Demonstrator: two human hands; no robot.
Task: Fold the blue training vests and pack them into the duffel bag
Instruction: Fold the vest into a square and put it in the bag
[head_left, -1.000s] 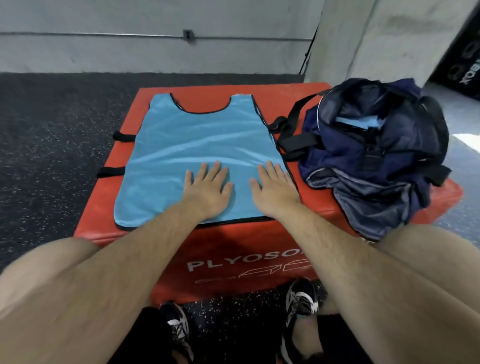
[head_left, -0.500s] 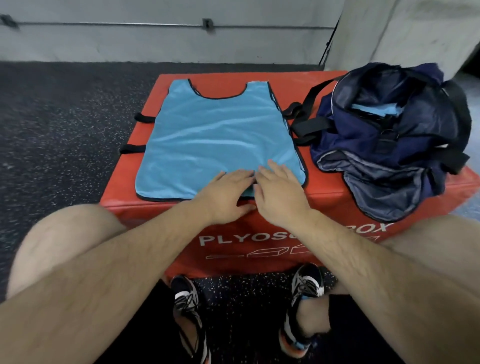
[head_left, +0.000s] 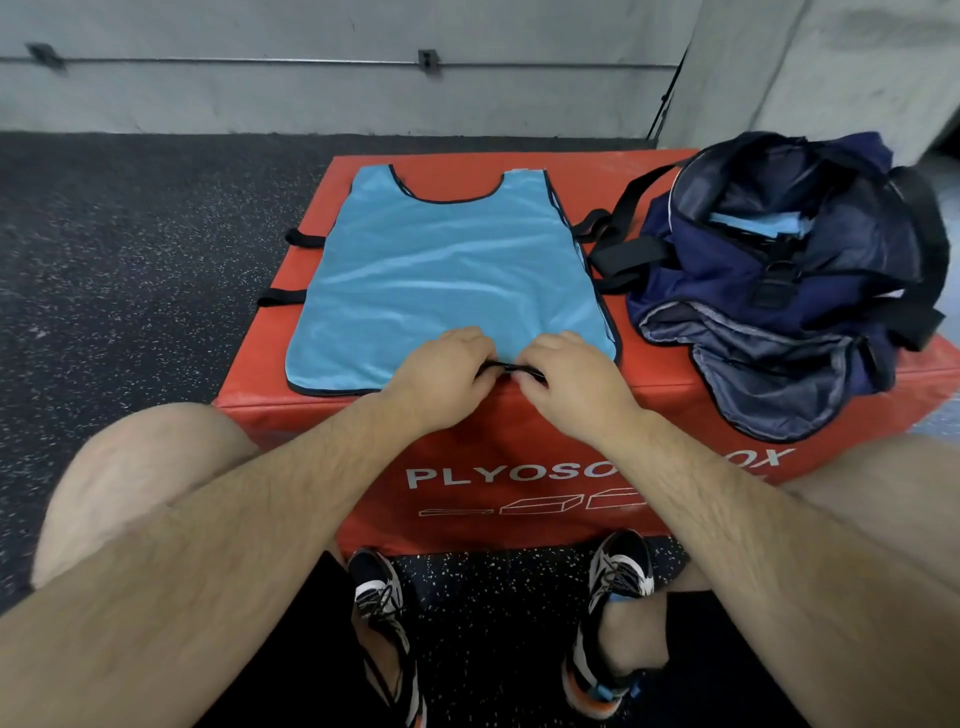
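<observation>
Head view looks down on your two hands, which meet at the near hem of the blue vest (head_left: 447, 270). Your left hand (head_left: 441, 371) and right hand (head_left: 574, 384) sit knuckle to knuckle with their fingers curled under. Each pinches the black-trimmed hem (head_left: 511, 369), which shows as a short dark line between them.

The vest lies flat on top of the red plyo box (head_left: 467, 431), neckline toward the wall. Its near hem runs just inside the box's near edge. On its left side a narrow strip of bare red top separates it from the box's left edge, where two black handles (head_left: 283, 298) stick out. Beyond the shoulders another strip of red top shows.

On the right, the navy duffel bag (head_left: 769, 301) takes up the rest of the box top. Its mouth gapes upward, with light blue fabric (head_left: 753, 223) visible inside. Its black straps (head_left: 623, 254) lie just beside the vest's right edge, though you cannot tell whether they touch it. A grey-lined flap (head_left: 769, 384) of the bag droops over the box's near edge.

Open room lies mostly to your left, where dark speckled floor (head_left: 130, 260) stretches wide and runs back to the grey wall (head_left: 311, 93). A concrete pillar (head_left: 831, 67) stands behind the bag. Your left knee (head_left: 140, 467) sits near the box's near-left corner, and your shoes (head_left: 379, 597) rest on the floor by the box's front face.
</observation>
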